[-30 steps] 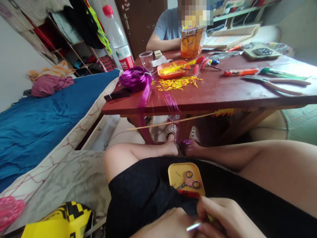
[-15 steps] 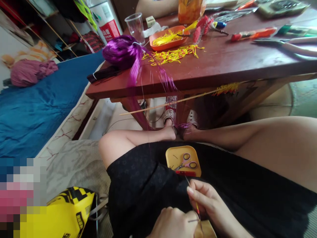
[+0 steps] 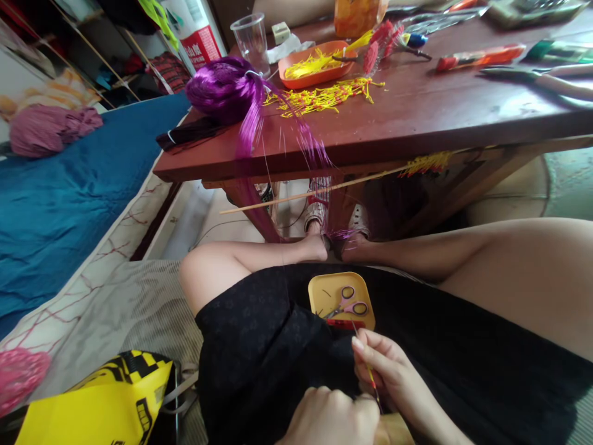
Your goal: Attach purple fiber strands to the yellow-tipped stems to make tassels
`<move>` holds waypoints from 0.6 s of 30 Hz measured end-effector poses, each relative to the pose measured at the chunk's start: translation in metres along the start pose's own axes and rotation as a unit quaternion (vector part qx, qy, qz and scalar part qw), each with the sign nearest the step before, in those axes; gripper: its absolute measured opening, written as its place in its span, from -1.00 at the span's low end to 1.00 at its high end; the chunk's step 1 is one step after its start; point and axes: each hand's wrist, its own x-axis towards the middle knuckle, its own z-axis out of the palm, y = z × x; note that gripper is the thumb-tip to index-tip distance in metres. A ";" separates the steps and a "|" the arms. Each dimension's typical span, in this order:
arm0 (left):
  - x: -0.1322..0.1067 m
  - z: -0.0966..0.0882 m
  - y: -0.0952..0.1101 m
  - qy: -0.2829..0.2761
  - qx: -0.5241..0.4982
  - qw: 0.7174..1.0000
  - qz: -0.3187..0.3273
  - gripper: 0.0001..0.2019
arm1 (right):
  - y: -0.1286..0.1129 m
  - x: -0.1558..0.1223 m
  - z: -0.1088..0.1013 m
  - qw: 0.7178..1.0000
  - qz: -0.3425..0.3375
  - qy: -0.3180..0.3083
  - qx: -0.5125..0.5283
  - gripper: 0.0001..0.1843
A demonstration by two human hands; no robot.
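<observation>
Low over my lap, the fingers of my right hand pinch a thin stem wrapped in yellow and red thread, whose fine tip points up and away. My left hand is closed, knuckles up, by the lower end of that stem. Whatever its fingers grip is hidden; a dark strand runs down beside its fingertips. Under the hands lies a tan piece, mostly cut off by the frame. Just beyond them, a yellow tray on the black cloth holds pink-handled scissors and a red item.
On the brown table are a purple thread bundle, an orange tray, yellow-and-red pieces, a plastic cup and pliers. A stick juts from the table edge. A yellow bag lies left.
My left hand has turned and shifted slightly, and the dark strand end that stuck out by its fingers no longer shows. The right hand keeps its pinch. The view has shifted slightly.
</observation>
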 end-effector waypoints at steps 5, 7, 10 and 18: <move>0.003 0.003 -0.011 0.051 -0.172 0.984 -0.019 -0.40 | -0.019 -0.006 0.003 0.998 -0.054 0.005 -0.027 -0.52; 0.005 0.000 -0.017 0.128 -0.312 0.941 -0.004 -0.38 | -0.037 -0.013 0.001 0.986 -0.129 0.034 -0.099 -0.56; 0.010 -0.004 -0.027 0.163 -0.504 0.846 0.054 -0.16 | -0.068 -0.022 -0.005 0.939 -0.248 0.127 -0.201 -0.60; 0.028 0.011 -0.038 0.223 -0.760 0.599 0.118 -0.60 | -0.107 -0.019 -0.018 0.938 -0.278 0.203 -0.032 -0.59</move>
